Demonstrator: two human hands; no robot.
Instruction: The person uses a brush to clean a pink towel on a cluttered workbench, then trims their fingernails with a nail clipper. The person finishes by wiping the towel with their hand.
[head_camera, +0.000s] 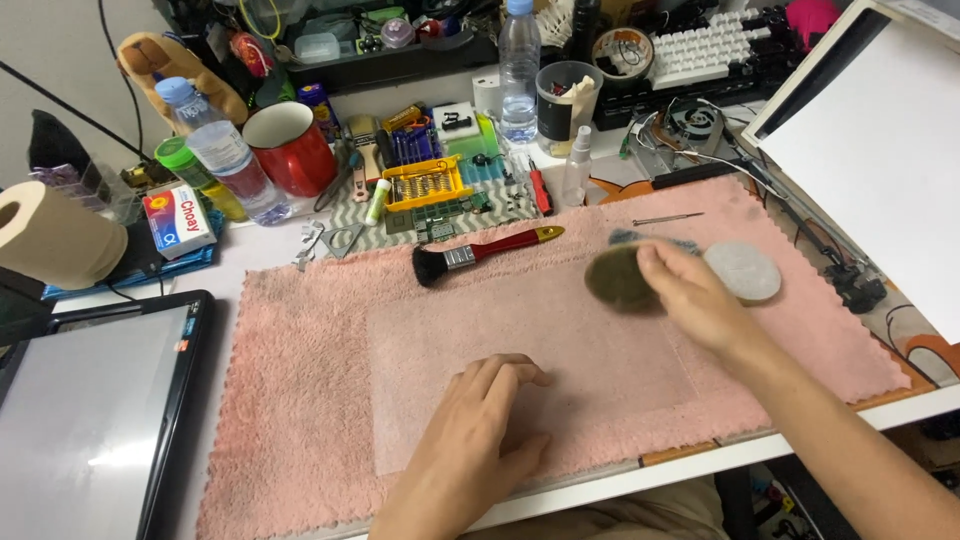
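My right hand (690, 295) holds a round, dark olive disc (615, 278) just above a pink fleece cloth (300, 400). The disc looks blurred. A pale grey round disc (745, 270) lies on the cloth just right of that hand. My left hand (480, 425) rests palm down, fingers slightly curled, on a thin translucent sheet (560, 335) spread over the middle of the cloth; it holds nothing. A brush with a red handle and black bristles (480, 252) lies on the cloth's far edge.
A tablet (90, 400) lies at the left, with a paper roll (50, 235) behind it. Behind the cloth stand a red mug (292, 148), two water bottles (518, 70), a yellow screwdriver bit set (425, 182), a keyboard (705, 45) and a small fan (695, 120). A white board (870, 140) lies at the right.
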